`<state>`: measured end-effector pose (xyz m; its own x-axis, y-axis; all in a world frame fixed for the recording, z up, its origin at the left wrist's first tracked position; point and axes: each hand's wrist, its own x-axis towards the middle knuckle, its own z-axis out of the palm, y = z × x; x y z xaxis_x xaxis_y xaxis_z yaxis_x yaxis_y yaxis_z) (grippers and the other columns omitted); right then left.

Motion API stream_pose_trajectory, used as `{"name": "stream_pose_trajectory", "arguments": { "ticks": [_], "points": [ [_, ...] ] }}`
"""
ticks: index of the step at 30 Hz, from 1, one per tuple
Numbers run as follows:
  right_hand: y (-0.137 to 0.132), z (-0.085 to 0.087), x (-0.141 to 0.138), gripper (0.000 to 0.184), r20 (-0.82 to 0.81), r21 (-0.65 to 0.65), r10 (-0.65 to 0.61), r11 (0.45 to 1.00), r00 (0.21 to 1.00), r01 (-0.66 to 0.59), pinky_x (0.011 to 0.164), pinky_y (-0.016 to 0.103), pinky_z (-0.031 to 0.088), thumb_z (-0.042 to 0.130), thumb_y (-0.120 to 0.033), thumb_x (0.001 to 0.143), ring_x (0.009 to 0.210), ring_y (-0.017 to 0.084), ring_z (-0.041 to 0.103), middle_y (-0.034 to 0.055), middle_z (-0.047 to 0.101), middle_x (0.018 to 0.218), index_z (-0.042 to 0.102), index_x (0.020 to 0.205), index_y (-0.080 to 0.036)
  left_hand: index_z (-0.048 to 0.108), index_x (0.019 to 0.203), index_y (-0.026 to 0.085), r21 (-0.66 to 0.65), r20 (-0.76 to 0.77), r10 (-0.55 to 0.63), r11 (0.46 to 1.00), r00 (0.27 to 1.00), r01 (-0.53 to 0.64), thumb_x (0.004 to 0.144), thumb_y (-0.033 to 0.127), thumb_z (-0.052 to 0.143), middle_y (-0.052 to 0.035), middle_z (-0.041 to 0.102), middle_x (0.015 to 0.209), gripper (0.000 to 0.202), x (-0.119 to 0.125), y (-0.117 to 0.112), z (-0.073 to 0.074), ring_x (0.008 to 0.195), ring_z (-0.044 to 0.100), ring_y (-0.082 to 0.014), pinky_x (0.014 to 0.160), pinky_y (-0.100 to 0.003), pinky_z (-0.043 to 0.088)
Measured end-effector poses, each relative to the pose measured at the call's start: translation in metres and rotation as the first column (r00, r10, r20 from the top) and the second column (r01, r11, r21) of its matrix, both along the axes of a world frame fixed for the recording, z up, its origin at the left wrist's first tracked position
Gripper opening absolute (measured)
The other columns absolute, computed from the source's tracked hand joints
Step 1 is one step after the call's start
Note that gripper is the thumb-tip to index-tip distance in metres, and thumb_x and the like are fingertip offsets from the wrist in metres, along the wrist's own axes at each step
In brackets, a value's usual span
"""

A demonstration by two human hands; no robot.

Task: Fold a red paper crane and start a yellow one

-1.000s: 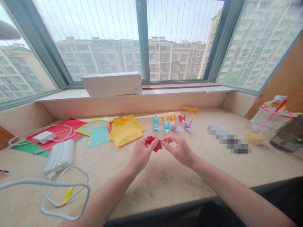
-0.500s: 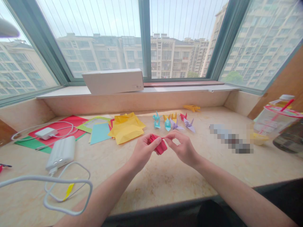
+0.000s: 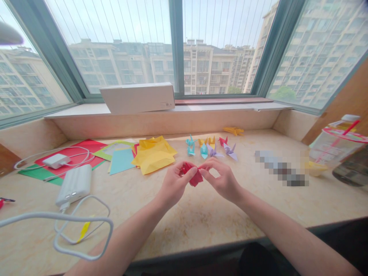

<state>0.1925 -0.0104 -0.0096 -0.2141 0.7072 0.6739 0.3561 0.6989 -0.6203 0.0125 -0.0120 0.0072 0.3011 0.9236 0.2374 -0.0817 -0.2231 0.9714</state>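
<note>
Paper (image 3: 196, 180), red and folded small, is between your hands, just above the near middle of the counter (image 3: 207, 218). Your left hand (image 3: 176, 182) has it pinched, thumb on top, fingers curled behind; fingertips partly hidden. Your right hand (image 3: 220, 177) pinches its right-hand tip, thumb and index nearly together; can't tell how the other fingers sit. Just past your hands: small folded cranes in two loose rows, three teal (image 3: 204, 151), two yellow (image 3: 212, 141), one red (image 3: 222, 142), two purple (image 3: 230, 152). Yellow folded figure (image 3: 234, 131) lies behind them. Left of the cranes you've got yellow sheets (image 3: 156, 157), then a blue sheet (image 3: 122, 162). Further left, white charger (image 3: 56, 161) on a red sheet (image 3: 89, 144), with the power bank (image 3: 74, 185) nearer you, cable (image 3: 66, 218) looping in front. Far right: pixelated item (image 3: 280, 168), then lidded cup (image 3: 329, 149) with red straw. White box (image 3: 139, 100) sits on the windowsill (image 3: 224, 108).
</note>
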Motion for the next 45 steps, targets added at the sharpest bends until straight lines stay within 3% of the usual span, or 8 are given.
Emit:
{"name": "stream_pose_trajectory", "arguments": {
  "ticks": [7,17,20,25,29,34,41,45],
  "points": [
    [0.000,-0.001,-0.001,0.013,0.052,0.042,-0.058,0.998,0.997,0.056,0.073,0.034,0.048,0.060,-0.024,0.090,0.073,0.019,0.062,0.0028,0.067,0.076,0.064,0.078,-0.021,0.065,0.082,0.014,0.030,-0.074,0.038,0.999,0.997,-0.036,0.086,0.038,0.066,-0.0052,0.071,0.068,0.024,0.001,0.000,-0.003,0.060,0.065,-0.0155,0.060,-0.027,0.054],
    [0.004,-0.006,-0.003,0.022,0.052,-0.066,-0.022,0.998,0.998,0.025,0.072,0.033,0.047,0.060,-0.031,0.092,0.071,0.018,0.062,0.0023,0.068,0.075,0.065,0.074,-0.020,0.063,0.078,0.015,0.091,-0.169,0.084,0.993,0.982,-0.069,0.087,0.038,0.065,-0.0052,0.071,0.068,0.024,-0.002,0.005,-0.008,0.060,0.066,-0.0159,0.060,-0.027,0.052],
    [0.004,-0.006,-0.004,0.021,-0.004,-0.140,-0.016,0.990,1.000,0.015,0.070,0.031,0.048,0.059,-0.032,0.092,0.072,0.018,0.063,0.0025,0.069,0.075,0.066,0.077,-0.020,0.060,0.093,0.016,0.057,-0.097,0.091,0.995,0.991,-0.085,0.084,0.038,0.069,-0.0036,0.071,0.068,0.025,-0.002,0.006,-0.010,0.061,0.067,-0.0172,0.058,-0.027,0.052],
    [0.008,-0.008,-0.004,0.024,-0.130,-0.291,-0.055,0.957,0.990,0.015,0.066,0.029,0.049,0.058,-0.037,0.092,0.068,0.017,0.062,0.0023,0.068,0.071,0.066,0.080,-0.018,0.051,0.115,0.017,0.011,0.029,0.052,0.999,0.998,-0.053,0.081,0.036,0.073,-0.0042,0.073,0.079,0.045,-0.001,0.009,-0.012,0.069,0.070,-0.0174,0.064,-0.028,0.052],
    [0.010,-0.010,-0.004,0.027,-0.161,-0.315,-0.062,0.949,0.985,0.008,0.068,0.031,0.050,0.058,-0.041,0.091,0.070,0.018,0.063,0.0044,0.070,0.076,0.068,0.087,-0.017,0.056,0.107,0.014,-0.023,0.015,0.036,0.999,0.999,-0.036,0.081,0.034,0.073,-0.0093,0.074,0.088,0.037,0.000,0.011,-0.014,0.074,0.070,-0.0185,0.068,-0.030,0.053],
    [0.010,-0.010,-0.004,0.026,-0.106,-0.365,0.016,0.929,0.994,-0.054,0.079,0.034,0.050,0.061,-0.041,0.090,0.081,0.021,0.067,0.0065,0.075,0.088,0.072,0.093,-0.018,0.065,0.094,0.011,0.003,-0.091,0.049,0.999,0.995,-0.049,0.080,0.034,0.073,-0.0108,0.075,0.082,0.028,-0.002,0.011,-0.014,0.073,0.069,-0.0202,0.067,-0.030,0.052],
    [0.015,-0.013,-0.002,0.026,-0.196,-0.416,-0.003,0.906,0.981,-0.080,0.077,0.034,0.050,0.063,-0.042,0.088,0.080,0.021,0.066,0.0064,0.074,0.082,0.073,0.088,-0.017,0.068,0.097,0.011,-0.032,-0.066,0.005,0.999,0.998,-0.007,0.081,0.036,0.071,-0.0125,0.076,0.090,0.030,0.000,0.009,-0.012,0.082,0.072,-0.0228,0.074,-0.031,0.054],
    [0.014,-0.010,-0.002,0.027,-0.252,-0.436,0.034,0.888,0.967,-0.145,0.075,0.034,0.050,0.063,-0.042,0.088,0.079,0.022,0.067,0.0064,0.074,0.083,0.072,0.093,-0.017,0.070,0.093,0.010,-0.011,-0.109,0.023,1.000,0.994,-0.024,0.083,0.031,0.069,-0.0106,0.076,0.084,0.024,-0.001,0.009,-0.011,0.076,0.070,-0.0197,0.069,-0.027,0.051]
  ]
}}
